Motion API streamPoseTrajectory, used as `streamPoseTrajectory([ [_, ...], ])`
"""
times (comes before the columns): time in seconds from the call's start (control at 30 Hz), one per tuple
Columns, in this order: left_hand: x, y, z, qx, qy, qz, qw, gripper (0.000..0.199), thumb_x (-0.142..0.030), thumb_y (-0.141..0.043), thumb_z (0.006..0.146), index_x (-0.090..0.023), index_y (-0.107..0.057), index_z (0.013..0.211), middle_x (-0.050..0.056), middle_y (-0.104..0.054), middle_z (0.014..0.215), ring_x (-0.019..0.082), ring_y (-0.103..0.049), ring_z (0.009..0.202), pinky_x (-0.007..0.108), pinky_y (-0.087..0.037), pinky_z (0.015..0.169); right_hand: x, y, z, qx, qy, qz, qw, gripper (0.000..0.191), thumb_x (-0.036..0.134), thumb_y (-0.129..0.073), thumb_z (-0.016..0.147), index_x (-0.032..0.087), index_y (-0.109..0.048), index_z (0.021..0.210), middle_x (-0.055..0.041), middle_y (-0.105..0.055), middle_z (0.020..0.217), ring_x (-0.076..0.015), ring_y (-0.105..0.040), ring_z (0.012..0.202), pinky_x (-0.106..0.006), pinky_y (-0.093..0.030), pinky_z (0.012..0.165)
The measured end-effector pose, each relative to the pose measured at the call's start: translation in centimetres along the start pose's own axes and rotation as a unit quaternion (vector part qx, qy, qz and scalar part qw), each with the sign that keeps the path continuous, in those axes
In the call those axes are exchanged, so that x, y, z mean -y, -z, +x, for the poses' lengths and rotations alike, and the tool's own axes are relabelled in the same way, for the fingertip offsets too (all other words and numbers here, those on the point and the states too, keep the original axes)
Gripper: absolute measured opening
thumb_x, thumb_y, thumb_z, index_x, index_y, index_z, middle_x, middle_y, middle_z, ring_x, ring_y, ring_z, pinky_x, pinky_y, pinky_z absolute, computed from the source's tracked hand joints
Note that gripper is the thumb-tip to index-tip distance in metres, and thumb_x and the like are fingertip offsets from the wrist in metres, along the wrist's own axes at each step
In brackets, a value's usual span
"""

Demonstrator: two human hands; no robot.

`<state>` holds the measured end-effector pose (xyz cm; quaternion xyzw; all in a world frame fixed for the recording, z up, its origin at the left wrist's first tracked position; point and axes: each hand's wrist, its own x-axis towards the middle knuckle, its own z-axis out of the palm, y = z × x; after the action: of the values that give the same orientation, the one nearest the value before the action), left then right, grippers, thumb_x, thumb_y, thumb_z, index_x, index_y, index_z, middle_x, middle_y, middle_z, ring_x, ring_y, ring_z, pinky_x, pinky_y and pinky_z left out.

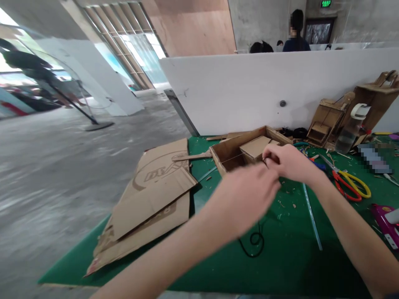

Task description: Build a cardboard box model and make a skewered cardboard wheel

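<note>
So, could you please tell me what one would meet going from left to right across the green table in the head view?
Cardboard sheets, left hand, right hand, clear stick, scissors, pink device.

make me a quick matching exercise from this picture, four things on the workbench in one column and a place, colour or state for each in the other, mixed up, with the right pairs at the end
Column one
1. scissors
2. bottle
3. black cord
4. box

Column two
A. looped on the green tabletop
B. one red handle, one yellow
C. brown and open-topped, just beyond the left hand
D. see-through, with a white cap

Right pairs: 1-B, 2-D, 3-A, 4-C
</note>
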<state>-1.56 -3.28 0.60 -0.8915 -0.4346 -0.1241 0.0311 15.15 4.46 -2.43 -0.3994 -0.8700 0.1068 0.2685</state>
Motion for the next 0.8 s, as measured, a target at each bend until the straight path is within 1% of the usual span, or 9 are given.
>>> streamPoseTrajectory([
  [0.1, -3.2, -2.6, -2.0, 0.109, -0.074, -0.090, 0.987, 0.025, -0.038, -0.043, 0.095, -0.021, -0.060, 0.088, 0.004, -0.063, 0.081, 0.018, -0.060, 0.066, 0.032, -0.046, 0.054, -1.1, 3.4, -1.1, 0.099, -0.054, 0.124, 0.986, 0.017, 0.030, -0.048, 0.089, 0.020, -0.062, 0.091, 0.0039, -0.061, 0.062, -0.0091, -0.052, 0.050, -0.022, -0.036, 0.052],
  [0.17, -4.2, -4.7, -2.1, 0.059, -0.038, -0.165, 0.984, 0.022, -0.038, -0.049, 0.092, -0.021, -0.058, 0.102, 0.008, -0.064, 0.095, 0.022, -0.063, 0.079, 0.036, -0.051, 0.062, -1.8, 4.9, -1.8, 0.130, -0.091, 0.143, 0.977, 0.016, 0.030, -0.049, 0.088, 0.021, -0.062, 0.091, 0.0032, -0.063, 0.067, -0.0088, -0.053, 0.049, -0.022, -0.038, 0.052],
  [0.23, -4.4, -6.5, -1.0, -0.042, 0.053, -0.289, 0.955, 0.035, -0.039, -0.054, 0.089, -0.022, -0.051, 0.119, 0.013, -0.058, 0.120, 0.025, -0.060, 0.103, 0.041, -0.054, 0.080, -2.3, 5.9, -2.2, 0.166, -0.095, 0.126, 0.974, 0.015, 0.027, -0.053, 0.085, 0.021, -0.065, 0.090, 0.0012, -0.067, 0.073, -0.0101, -0.057, 0.054, -0.022, -0.039, 0.053],
  [0.3, -4.0, -7.8, 1.3, -0.118, 0.147, -0.456, 0.870, 0.040, -0.041, -0.055, 0.088, -0.023, -0.047, 0.123, 0.015, -0.051, 0.131, 0.025, -0.053, 0.118, 0.041, -0.051, 0.092, -2.5, 6.7, -2.6, 0.188, -0.085, 0.087, 0.975, 0.017, 0.025, -0.054, 0.084, 0.022, -0.069, 0.091, 0.0004, -0.068, 0.074, -0.0113, -0.057, 0.058, -0.023, -0.037, 0.054],
  [0.4, -3.3, -8.9, 5.4, -0.137, 0.270, -0.691, 0.656, 0.028, -0.041, -0.053, 0.090, -0.021, -0.052, 0.110, 0.011, -0.058, 0.120, 0.021, -0.057, 0.113, 0.036, -0.048, 0.094, -2.1, 7.5, -2.8, 0.212, -0.077, 0.043, 0.973, 0.021, 0.027, -0.052, 0.085, 0.022, -0.072, 0.092, 0.0000, -0.067, 0.073, -0.0114, -0.052, 0.057, -0.024, -0.034, 0.053],
  [0.47, -3.0, -9.3, 7.8, -0.101, 0.277, -0.797, 0.527, 0.029, -0.046, -0.053, 0.090, -0.018, -0.056, 0.096, 0.008, -0.062, 0.102, 0.019, -0.062, 0.096, 0.032, -0.048, 0.086, -1.6, 7.9, -2.9, 0.230, -0.083, 0.029, 0.969, 0.025, 0.035, -0.051, 0.088, 0.021, -0.071, 0.087, -0.0002, -0.064, 0.071, -0.0112, -0.048, 0.055, -0.025, -0.032, 0.052],
  [0.53, -2.7, -9.6, 9.5, -0.090, 0.255, -0.844, 0.463, 0.034, -0.049, -0.053, 0.089, -0.015, -0.059, 0.087, 0.005, -0.061, 0.084, 0.015, -0.062, 0.076, 0.028, -0.048, 0.073, -1.0, 8.1, -3.1, 0.242, -0.091, 0.016, 0.966, 0.032, 0.044, -0.050, 0.089, 0.020, -0.068, 0.078, 0.0005, -0.059, 0.065, -0.0109, -0.043, 0.053, -0.027, -0.029, 0.050],
  [0.7, -2.1, -9.8, 10.0, -0.074, 0.267, -0.846, 0.456, 0.029, -0.036, -0.048, 0.093, -0.015, -0.056, 0.075, -0.001, -0.052, 0.065, 0.006, -0.045, 0.049, 0.021, -0.032, 0.047, -0.5, 8.4, -3.5, 0.199, -0.108, -0.014, 0.974, 0.040, 0.050, -0.049, 0.090, 0.020, -0.057, 0.064, 0.0030, -0.047, 0.055, -0.0103, -0.037, 0.050, -0.028, -0.026, 0.049],
  [0.8, -2.2, -9.7, 8.9, -0.027, 0.244, -0.825, 0.509, 0.026, -0.036, -0.053, 0.090, -0.015, -0.053, 0.073, -0.001, -0.052, 0.068, 0.005, -0.047, 0.050, 0.018, -0.029, 0.045, -1.0, 8.2, -3.4, 0.062, -0.127, -0.068, 0.988, 0.037, 0.048, -0.053, 0.089, 0.020, -0.053, 0.064, 0.0024, -0.051, 0.056, -0.0111, -0.041, 0.052, -0.028, -0.028, 0.052],
])
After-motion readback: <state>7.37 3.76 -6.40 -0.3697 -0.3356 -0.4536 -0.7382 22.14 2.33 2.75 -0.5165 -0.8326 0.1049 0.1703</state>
